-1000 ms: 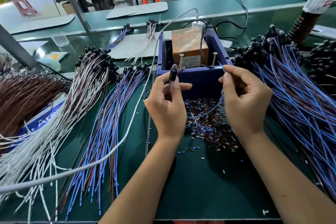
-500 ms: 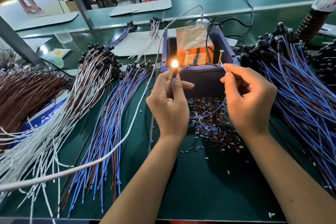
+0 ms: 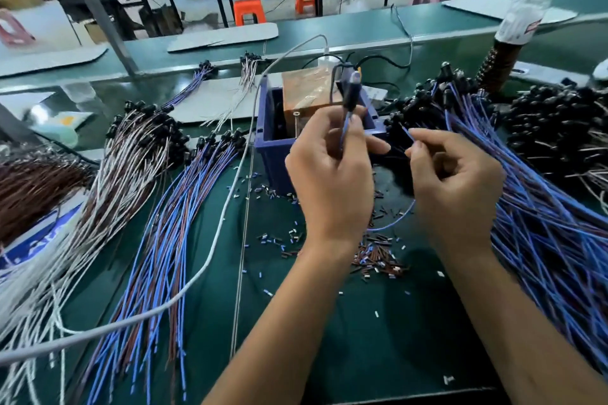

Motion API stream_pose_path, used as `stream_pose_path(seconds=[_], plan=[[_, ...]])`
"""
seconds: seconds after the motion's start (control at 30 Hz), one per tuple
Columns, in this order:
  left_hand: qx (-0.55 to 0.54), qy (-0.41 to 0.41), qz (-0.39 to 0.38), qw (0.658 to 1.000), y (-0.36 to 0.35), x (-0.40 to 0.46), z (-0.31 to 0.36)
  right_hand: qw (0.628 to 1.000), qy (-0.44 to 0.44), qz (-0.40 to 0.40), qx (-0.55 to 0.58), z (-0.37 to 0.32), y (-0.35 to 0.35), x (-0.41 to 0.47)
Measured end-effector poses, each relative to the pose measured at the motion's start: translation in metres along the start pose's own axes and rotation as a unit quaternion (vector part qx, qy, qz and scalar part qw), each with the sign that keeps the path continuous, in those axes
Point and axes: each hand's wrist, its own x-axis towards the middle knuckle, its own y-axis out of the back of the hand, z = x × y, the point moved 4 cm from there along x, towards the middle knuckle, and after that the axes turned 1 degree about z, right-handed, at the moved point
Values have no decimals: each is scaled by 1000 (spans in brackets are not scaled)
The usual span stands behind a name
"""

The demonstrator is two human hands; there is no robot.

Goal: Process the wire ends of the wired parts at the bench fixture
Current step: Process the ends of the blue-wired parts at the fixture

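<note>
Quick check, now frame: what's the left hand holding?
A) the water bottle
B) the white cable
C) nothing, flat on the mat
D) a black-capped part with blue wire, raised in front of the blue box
D: the left hand grips the part by its blue wire, with the black cap up in front of the blue box.

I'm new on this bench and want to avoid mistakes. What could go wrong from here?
1. The left hand grips the wired part raised above the blue fixture box; its looping wire could snag.
2. The right hand pinches the wire end beside the dense blue wire pile; it may tangle.
3. Cut insulation scraps could scatter further.
</note>
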Motion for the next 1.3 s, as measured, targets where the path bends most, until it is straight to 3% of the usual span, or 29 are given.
stream_pose_path(seconds=[0.1, 0.17, 0.27, 0.37, 0.47, 0.53, 0.6, 0.67, 0.77, 0.83, 0.87, 0.93, 1.03, 1.17, 1.3], plan=[[3, 81, -143, 986, -49, 12, 12, 998, -15, 20, -61, 5, 44, 25], [-7, 157, -231, 960, -85, 16, 13, 990, -21, 92, -104, 7, 83, 45], [-36, 267, -295, 917, -133, 13, 6, 976, 19, 153, -157, -4, 122, 61], [-136, 406, -292, 855, -167, 4, -2, 953, 92, 34, -285, -17, 118, 62], [-289, 455, -229, 810, -188, 4, -1, 963, -22, -123, -241, -11, 104, 54], [-362, 454, -192, 791, -198, 7, 2, 969, -77, -153, -178, -6, 105, 49], [-405, 453, -158, 779, -204, 15, 3, 975, -72, -137, -158, -5, 116, 50], [-381, 441, -135, 801, -206, 24, -1, 974, -38, -99, -202, -8, 133, 57], [-260, 389, -113, 877, -199, 37, -12, 962, -30, -48, -267, -11, 155, 66], [-77, 268, -98, 955, -191, 47, -18, 949, -44, -58, -307, -7, 154, 65], [33, 187, -90, 978, -187, 50, -19, 939, -53, -73, -332, -2, 148, 63], [197, 61, -79, 975, -181, 52, -19, 917, -76, -110, -377, 10, 133, 54], [288, -14, -103, 952, -178, 49, -27, 894, -107, -160, -405, 29, 114, 38], [361, -82, -101, 923, -181, 44, -31, 893, -117, -149, -409, 36, 113, 38], [345, -97, -90, 929, -181, 39, -30, 899, -134, -154, -388, 32, 116, 42]])
